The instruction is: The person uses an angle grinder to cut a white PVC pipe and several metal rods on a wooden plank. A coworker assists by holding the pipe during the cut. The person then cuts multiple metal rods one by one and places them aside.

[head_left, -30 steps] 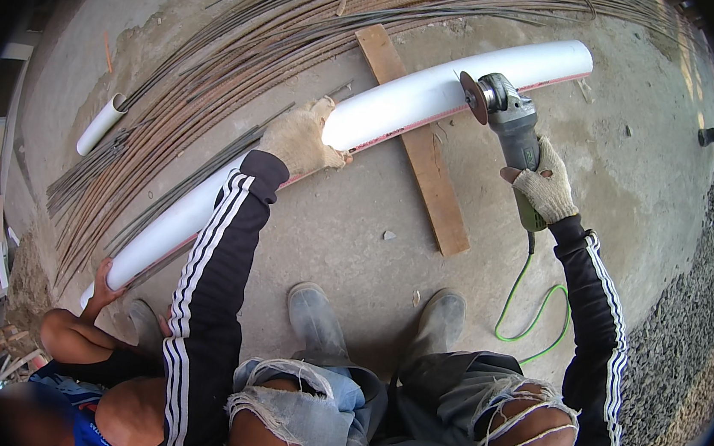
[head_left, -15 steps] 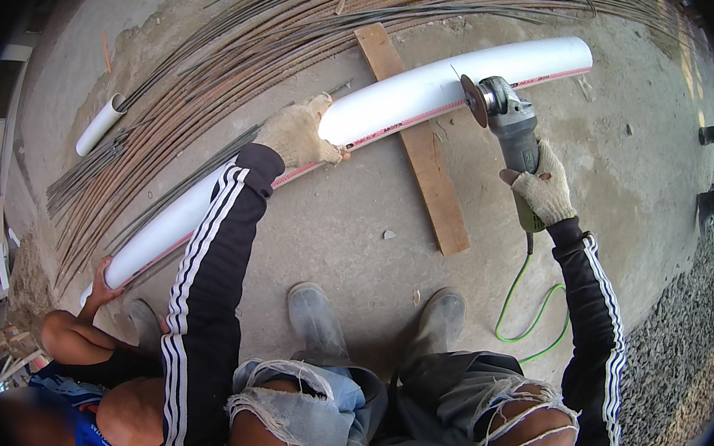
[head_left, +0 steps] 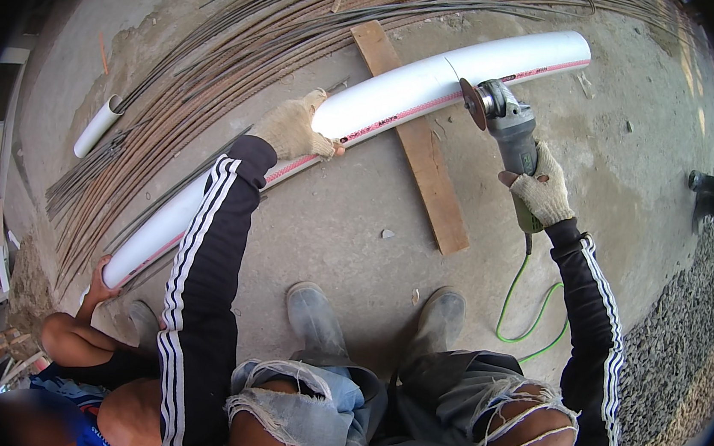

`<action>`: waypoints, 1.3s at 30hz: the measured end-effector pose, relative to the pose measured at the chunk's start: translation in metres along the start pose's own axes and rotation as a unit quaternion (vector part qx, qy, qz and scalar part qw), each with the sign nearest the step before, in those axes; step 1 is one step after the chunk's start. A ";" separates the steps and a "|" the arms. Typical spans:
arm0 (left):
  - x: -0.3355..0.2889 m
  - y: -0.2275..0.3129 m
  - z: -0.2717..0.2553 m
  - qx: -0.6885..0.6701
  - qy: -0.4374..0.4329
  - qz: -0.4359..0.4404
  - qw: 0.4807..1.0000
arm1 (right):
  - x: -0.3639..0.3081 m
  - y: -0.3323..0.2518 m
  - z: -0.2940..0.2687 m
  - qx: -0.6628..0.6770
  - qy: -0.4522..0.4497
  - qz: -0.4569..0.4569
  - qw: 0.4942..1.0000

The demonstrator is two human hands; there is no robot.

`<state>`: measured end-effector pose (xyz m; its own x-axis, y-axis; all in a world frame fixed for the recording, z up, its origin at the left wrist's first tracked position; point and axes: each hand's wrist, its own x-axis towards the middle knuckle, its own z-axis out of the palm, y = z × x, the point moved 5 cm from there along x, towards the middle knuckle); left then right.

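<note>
A long white plastic pipe (head_left: 386, 95) with a red printed stripe lies slantwise before me, propped across a wooden plank (head_left: 436, 188). My gloved left hand (head_left: 296, 127) is wrapped over the pipe left of the plank. In my gloved right hand (head_left: 547, 190) is an angle grinder (head_left: 516, 135), gripped round its body. Its cutting disc (head_left: 473, 103) is at the pipe's near side, beside a thin dark line across the pipe; whether it touches cannot be told. Another person's bare hand (head_left: 100, 283) holds the pipe's near-left end.
Long rusty steel rods (head_left: 207, 80) spread behind the pipe. A short white pipe piece (head_left: 100, 126) stands by them at left. The grinder's green cord (head_left: 527, 336) loops on the concrete near my right boot (head_left: 442, 317). Gravel (head_left: 672, 339) borders the right; someone's dark boots (head_left: 708, 195) show there.
The pipe has rolled slightly away from me, its red stripe now higher and more of the dark line showing. My left hand shifted a little left; the grinder has barely moved.
</note>
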<state>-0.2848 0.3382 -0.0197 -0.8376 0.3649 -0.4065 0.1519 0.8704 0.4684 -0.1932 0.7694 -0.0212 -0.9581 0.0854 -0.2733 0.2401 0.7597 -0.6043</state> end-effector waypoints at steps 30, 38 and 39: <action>-0.031 0.032 0.016 0.221 0.195 0.057 0.954 | 0.014 -0.037 -0.012 0.074 -0.009 0.013 0.997; -0.032 0.032 0.019 0.234 0.197 0.053 0.951 | 0.018 -0.037 -0.009 0.089 -0.019 0.039 0.995; -0.032 0.032 0.019 0.237 0.197 0.052 0.950 | 0.019 -0.038 -0.009 0.098 -0.020 0.030 0.994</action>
<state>-0.2427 0.3608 -0.0068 -0.9222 0.3867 -0.0084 0.3859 0.9213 0.0466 -0.2217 0.7477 0.0036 -0.9352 0.0979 -0.3402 0.3260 0.6127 -0.7199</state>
